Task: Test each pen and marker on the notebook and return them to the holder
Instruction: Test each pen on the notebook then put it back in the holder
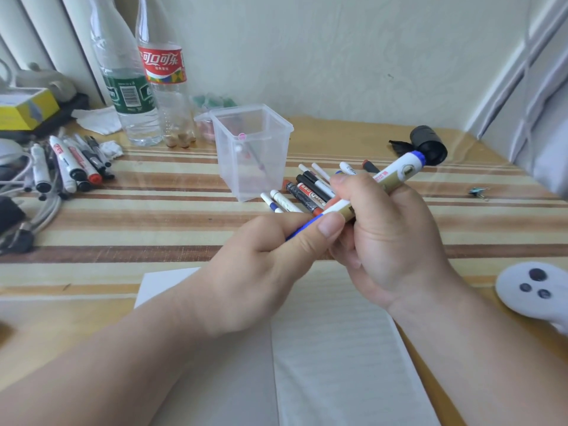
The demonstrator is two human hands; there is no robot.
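While both hands held it above the notebook [338, 364], the marker [396, 172] lay slantwise, its long axis running from low on the left to high on the right, the blue-tipped far end pointing away past the right hand [390, 235]. That hand was curled round the white and gold barrel; the left hand [261, 265] pinched the near blue end, probably the cap [307, 226], between thumb and curled fingers. The two grips sat almost touching along the one axis, so uncapping would likely mean pulling the hands apart along that line, the left drawing down and leftward. The tip, once bared, would face the page directly below. The holder [233, 167] stood beyond the hands with one pen [253, 152] inside, and more pens [307, 192] lay just beside it on the right.
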